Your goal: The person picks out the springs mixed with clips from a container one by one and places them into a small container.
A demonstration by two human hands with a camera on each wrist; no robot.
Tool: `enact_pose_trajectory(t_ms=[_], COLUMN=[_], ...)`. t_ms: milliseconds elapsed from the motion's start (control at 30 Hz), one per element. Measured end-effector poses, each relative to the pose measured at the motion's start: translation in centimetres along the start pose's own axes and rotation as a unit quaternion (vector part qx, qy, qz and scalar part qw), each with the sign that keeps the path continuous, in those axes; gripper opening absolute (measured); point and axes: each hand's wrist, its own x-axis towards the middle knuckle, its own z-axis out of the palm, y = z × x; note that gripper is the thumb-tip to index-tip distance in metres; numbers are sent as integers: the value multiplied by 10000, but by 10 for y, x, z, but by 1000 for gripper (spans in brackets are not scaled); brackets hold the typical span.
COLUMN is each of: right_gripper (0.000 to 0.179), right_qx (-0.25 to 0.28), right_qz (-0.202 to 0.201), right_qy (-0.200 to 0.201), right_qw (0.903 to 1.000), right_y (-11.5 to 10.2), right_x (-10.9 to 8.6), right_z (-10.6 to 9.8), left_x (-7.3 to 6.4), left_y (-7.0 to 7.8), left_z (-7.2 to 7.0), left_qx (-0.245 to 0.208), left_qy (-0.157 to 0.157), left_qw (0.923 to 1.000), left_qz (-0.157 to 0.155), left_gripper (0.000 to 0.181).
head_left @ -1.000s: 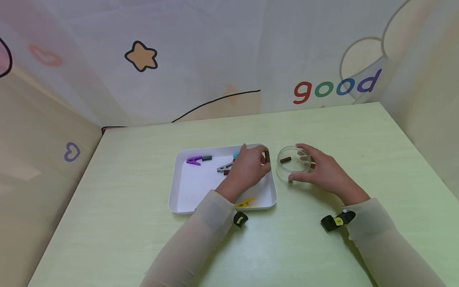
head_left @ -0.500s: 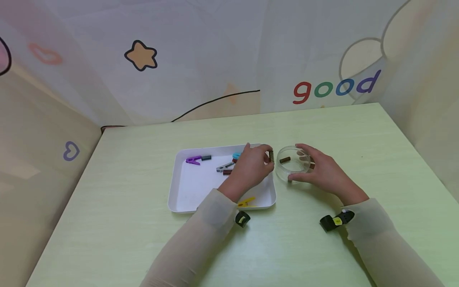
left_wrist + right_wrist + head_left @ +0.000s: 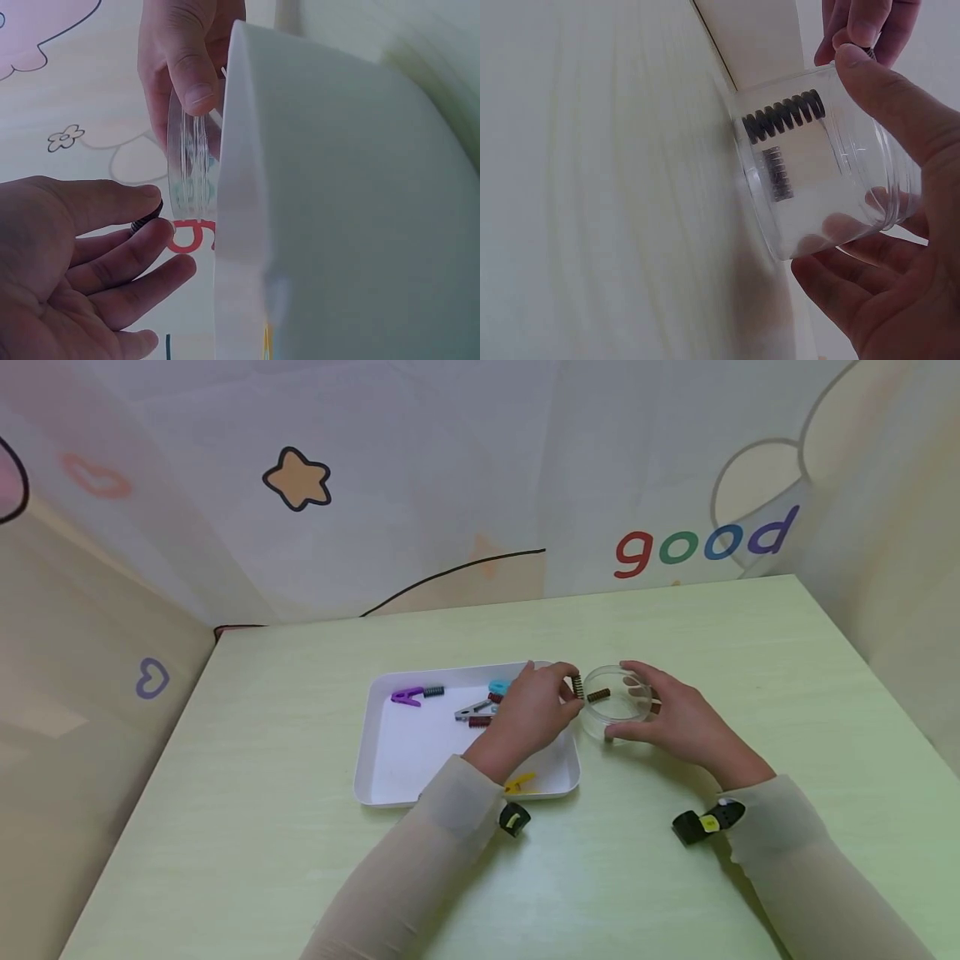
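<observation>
1. Over the last second, the left hand moves rightward, carrying a small dark metal coil spring across the right edge of the shallow white rectangular tray.
2. The spring is now just beside the left rim of the clear, round, see-through jar. In my judgement, the carry across is nearly done; the spring is not yet inside.
3. The left thumb and index finger pinch the spring, leaving little gap; the other fingers are loosely bent. The right hand stays spread wide around the jar, thumb opposite fingers.
4. The held spring's long axis runs away from the person in the head view, tilt unclear; its ends look alike.
5. The brown coil spring inside the jar lies crosswise, slightly slanted.
</observation>
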Motion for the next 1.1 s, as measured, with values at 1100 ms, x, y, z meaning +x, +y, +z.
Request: enact_pose_trajectory(t_ms=[1100], right_gripper=[102], right_qx=[-35], right_qz=[-32], right_qy=[59], right_qw=[10000], right_y=[2], right_x=[0], right_z=[-1], left_x=[4], left_y=[6], left_z=[8], left_qx=[286], left_qy=[-3], left_qw=[9993], left_qz=[251], left_gripper=[38])
